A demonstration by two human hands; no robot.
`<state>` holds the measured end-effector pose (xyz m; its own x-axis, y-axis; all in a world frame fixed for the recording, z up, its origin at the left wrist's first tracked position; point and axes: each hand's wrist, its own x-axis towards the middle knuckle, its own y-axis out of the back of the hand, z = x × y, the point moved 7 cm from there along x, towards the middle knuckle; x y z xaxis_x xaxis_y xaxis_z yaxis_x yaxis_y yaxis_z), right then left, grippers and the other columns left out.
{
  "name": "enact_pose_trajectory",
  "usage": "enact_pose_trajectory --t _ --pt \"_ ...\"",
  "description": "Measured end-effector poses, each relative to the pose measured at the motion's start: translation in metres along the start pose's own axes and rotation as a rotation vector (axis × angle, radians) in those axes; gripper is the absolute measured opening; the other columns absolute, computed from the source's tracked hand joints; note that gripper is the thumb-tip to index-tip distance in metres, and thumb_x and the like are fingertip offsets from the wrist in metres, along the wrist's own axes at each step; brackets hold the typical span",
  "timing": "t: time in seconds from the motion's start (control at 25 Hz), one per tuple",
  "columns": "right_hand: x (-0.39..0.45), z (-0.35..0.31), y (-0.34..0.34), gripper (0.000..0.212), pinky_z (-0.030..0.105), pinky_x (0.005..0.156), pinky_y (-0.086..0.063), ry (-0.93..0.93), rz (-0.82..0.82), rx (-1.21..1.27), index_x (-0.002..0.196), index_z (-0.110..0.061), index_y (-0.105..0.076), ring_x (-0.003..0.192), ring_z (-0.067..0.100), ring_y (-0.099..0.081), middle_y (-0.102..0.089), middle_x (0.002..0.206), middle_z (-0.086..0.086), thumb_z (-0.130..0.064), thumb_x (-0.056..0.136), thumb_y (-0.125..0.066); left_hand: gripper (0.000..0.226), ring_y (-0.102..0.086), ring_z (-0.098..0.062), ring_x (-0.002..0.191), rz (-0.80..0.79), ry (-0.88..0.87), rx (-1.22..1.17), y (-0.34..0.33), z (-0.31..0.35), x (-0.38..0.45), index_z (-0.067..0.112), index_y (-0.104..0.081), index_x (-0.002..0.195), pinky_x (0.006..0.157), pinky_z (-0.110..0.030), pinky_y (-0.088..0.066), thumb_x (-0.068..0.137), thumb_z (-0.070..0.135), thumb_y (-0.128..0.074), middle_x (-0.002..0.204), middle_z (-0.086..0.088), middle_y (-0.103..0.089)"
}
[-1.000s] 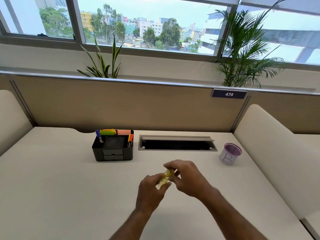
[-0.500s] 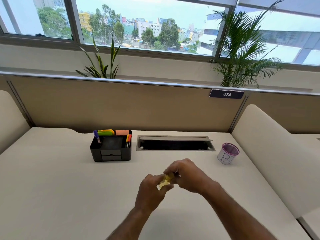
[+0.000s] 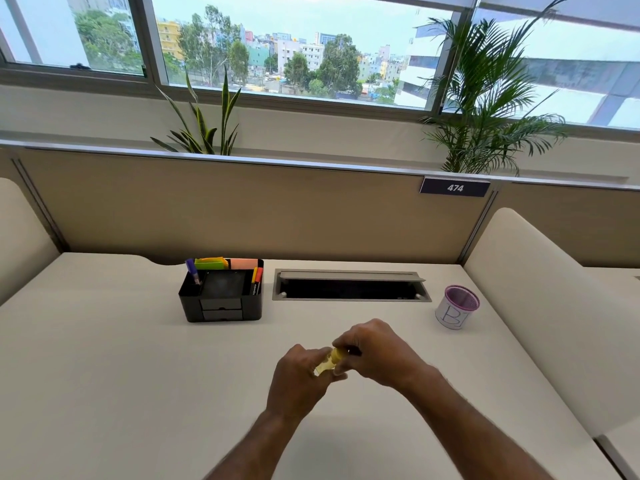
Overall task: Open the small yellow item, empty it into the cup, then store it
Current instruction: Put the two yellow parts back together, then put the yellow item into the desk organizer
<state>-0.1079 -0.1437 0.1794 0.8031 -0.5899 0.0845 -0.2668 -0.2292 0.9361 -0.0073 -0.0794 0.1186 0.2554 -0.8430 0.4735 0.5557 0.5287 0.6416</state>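
Observation:
A small yellow item (image 3: 329,362) is held above the middle of the desk, mostly hidden by fingers. My left hand (image 3: 298,382) grips its lower end, and my right hand (image 3: 377,351) pinches its upper end. I cannot tell whether it is open or closed. The cup (image 3: 456,307), white with a purple mesh rim and a letter drawn on it, stands upright at the back right, well apart from both hands. A black desk organiser (image 3: 221,295) with pens and sticky notes sits at the back left.
A recessed cable tray (image 3: 351,286) with a raised flap lies in the desk between organiser and cup. Padded dividers (image 3: 540,299) flank the desk on both sides, and a beige partition closes the back. Plants stand behind it.
Both hands stay together on the yellow item, with the fingers shifting slightly around it. The view has drifted a little.

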Motion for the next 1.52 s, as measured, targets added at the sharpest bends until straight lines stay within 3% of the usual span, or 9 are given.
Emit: enact_pose_trajectory --t 0.32,0.52,0.76,0.84,1.0,1.24,1.32,1.4,1.52 --pt "0.013 -0.001 -0.01 0.026 0.026 0.082 -0.059 -0.007 0.024 -0.02 0.114 -0.017 -0.072 0.086 0.014 -0.07 -0.077 0.104 0.002 -0.024 0.089 -0.07 0.026 -0.046 -0.006 0.057 0.007 0.021 0.03 0.0 -0.017 0.003 0.029 -0.075 0.089 0.052 -0.009 -0.03 0.067 0.036 -0.087 0.065 0.007 -0.073" --pt "0.036 -0.014 -0.03 0.031 0.024 0.085 -0.056 -0.005 0.022 0.008 0.12 -0.019 -0.069 0.092 0.014 -0.068 -0.075 0.11 0.001 -0.024 0.089 -0.069 0.038 -0.06 -0.013 0.067 0.025 0.106 0.072 0.003 -0.049 -0.001 0.023 -0.074 0.095 0.058 -0.012 -0.037 0.064 0.038 -0.089 0.079 0.004 -0.077" --pt "0.099 -0.037 -0.036 0.035 0.026 0.086 -0.057 -0.014 0.074 0.129 0.12 -0.015 -0.069 0.094 0.014 -0.065 -0.072 0.114 0.003 -0.018 0.085 -0.074 0.067 -0.07 -0.023 0.087 -0.079 0.235 0.309 0.025 -0.124 -0.006 0.014 -0.067 0.118 0.071 -0.036 -0.058 0.065 0.052 -0.083 0.1 -0.004 -0.077" --pt "0.126 -0.051 -0.039 0.035 0.028 0.085 -0.057 0.038 0.088 0.125 0.119 -0.015 -0.069 0.092 0.012 -0.063 -0.072 0.112 0.003 -0.02 0.085 -0.074 0.07 -0.07 -0.027 0.093 -0.156 0.278 0.428 0.032 -0.155 -0.012 0.012 -0.066 0.119 0.074 -0.042 -0.059 0.07 0.063 -0.07 0.105 -0.007 -0.076" --pt "0.184 -0.083 -0.053 0.036 0.03 0.086 -0.057 0.124 0.093 0.098 0.12 -0.016 -0.067 0.097 0.017 -0.067 -0.072 0.113 0.004 -0.02 0.086 -0.073 0.09 -0.067 -0.031 0.109 -0.313 0.418 0.637 0.039 -0.221 -0.027 0.017 -0.066 0.122 0.084 -0.05 -0.056 0.082 0.081 -0.016 0.12 -0.007 -0.071" --pt "0.272 -0.116 -0.085 0.03 0.041 0.079 -0.058 0.137 0.079 0.025 0.108 -0.017 -0.072 0.089 0.023 -0.067 -0.074 0.099 0.007 -0.035 0.084 -0.072 0.089 -0.066 -0.028 0.112 -0.402 0.507 0.655 0.039 -0.281 -0.041 0.019 -0.066 0.121 0.086 -0.055 -0.055 0.085 0.08 -0.013 0.126 -0.005 -0.068" --pt "0.295 -0.119 -0.099 0.025 0.039 0.073 -0.057 0.103 0.054 -0.021 0.095 -0.019 -0.072 0.083 0.024 -0.065 -0.072 0.09 0.006 -0.041 0.084 -0.07 0.086 -0.063 -0.029 0.117 -0.403 0.511 0.642 0.036 -0.294 -0.043 0.02 -0.063 0.126 0.094 -0.056 -0.05 0.086 0.078 -0.014 0.131 -0.006 -0.065" --pt "0.312 -0.121 -0.111 0.025 0.032 0.067 -0.049 0.093 0.004 -0.059 0.089 -0.014 -0.07 0.083 0.026 -0.064 -0.071 0.088 0.007 -0.039 0.085 -0.069 0.084 -0.055 -0.03 0.127 -0.416 0.51 0.607 0.031 -0.3 -0.044 0.02 -0.056 0.133 0.107 -0.056 -0.029 0.087 0.078 -0.017 0.141 -0.008 -0.056" --pt "0.331 -0.125 -0.127 0.032 0.032 0.063 -0.044 0.063 -0.055 -0.05 0.089 -0.009 -0.067 0.083 0.028 -0.063 -0.069 0.09 0.01 -0.042 0.086 -0.068 0.081 -0.042 -0.032 0.138 -0.383 0.498 0.57 0.026 -0.306 -0.04 0.022 -0.044 0.143 0.112 -0.053 -0.003 0.088 0.078 -0.022 0.151 -0.009 -0.043"
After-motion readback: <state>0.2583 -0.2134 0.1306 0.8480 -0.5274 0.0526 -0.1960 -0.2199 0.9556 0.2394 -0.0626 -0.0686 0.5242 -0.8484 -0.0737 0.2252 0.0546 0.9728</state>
